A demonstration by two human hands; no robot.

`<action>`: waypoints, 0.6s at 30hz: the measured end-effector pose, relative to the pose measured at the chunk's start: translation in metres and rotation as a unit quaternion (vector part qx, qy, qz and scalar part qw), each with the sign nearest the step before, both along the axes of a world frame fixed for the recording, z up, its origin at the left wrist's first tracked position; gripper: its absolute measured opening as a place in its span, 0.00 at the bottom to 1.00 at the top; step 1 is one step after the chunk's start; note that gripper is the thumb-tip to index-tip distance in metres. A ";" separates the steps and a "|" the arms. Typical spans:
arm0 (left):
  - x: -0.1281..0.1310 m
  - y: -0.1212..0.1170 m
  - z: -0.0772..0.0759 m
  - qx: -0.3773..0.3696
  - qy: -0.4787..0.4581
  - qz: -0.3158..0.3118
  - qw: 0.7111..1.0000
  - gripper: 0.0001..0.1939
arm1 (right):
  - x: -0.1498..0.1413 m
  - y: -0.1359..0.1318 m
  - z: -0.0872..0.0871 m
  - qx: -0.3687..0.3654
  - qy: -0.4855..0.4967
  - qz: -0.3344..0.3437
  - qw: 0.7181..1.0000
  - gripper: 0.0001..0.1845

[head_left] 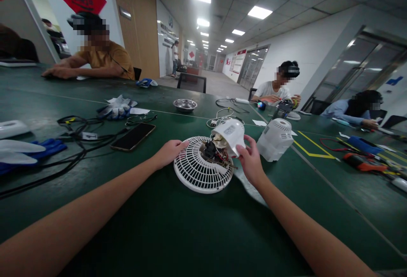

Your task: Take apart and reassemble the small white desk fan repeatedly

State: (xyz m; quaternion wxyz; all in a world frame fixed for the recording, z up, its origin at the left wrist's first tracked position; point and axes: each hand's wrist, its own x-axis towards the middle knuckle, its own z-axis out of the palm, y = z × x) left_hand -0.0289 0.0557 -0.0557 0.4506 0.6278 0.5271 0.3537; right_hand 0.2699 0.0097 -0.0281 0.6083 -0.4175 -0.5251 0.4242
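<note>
A round white fan grille [200,179] lies on the green table in front of me. My left hand [171,153] grips its upper left rim, with fingertips partly out of sight. At the grille's middle sits an exposed motor with wiring [213,153]. Tilted above it is a white plastic motor housing [233,131] with a label, and my right hand [252,162] pinches its right lower edge. The housing is off the motor at least on the near side; whether it touches elsewhere I cannot tell. A white vented plastic base [276,140] stands right of my right hand.
A phone [133,136], black cables [82,145] and gloves [117,106] lie to the left. Beyond the grille are a metal bowl [185,105] and a white cord [219,118]. An orange-and-black tool [362,162] lies far right. Several people sit around the table.
</note>
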 end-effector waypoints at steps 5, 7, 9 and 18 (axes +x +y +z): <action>0.000 0.000 0.000 0.023 0.037 -0.003 0.999 0.32 | -0.006 -0.016 0.002 0.095 -0.187 0.007 0.978 0.40; 0.000 0.001 0.000 0.033 0.047 0.000 0.998 0.33 | -0.007 -0.020 0.004 0.121 -0.239 0.007 0.963 0.40; 0.000 0.002 -0.001 0.038 0.049 0.005 0.998 0.32 | -0.008 -0.022 0.007 0.146 -0.279 -0.003 0.949 0.40; 0.007 -0.006 0.002 0.134 0.069 0.059 0.987 0.36 | -0.006 -0.021 0.011 0.118 -0.338 0.027 0.933 0.46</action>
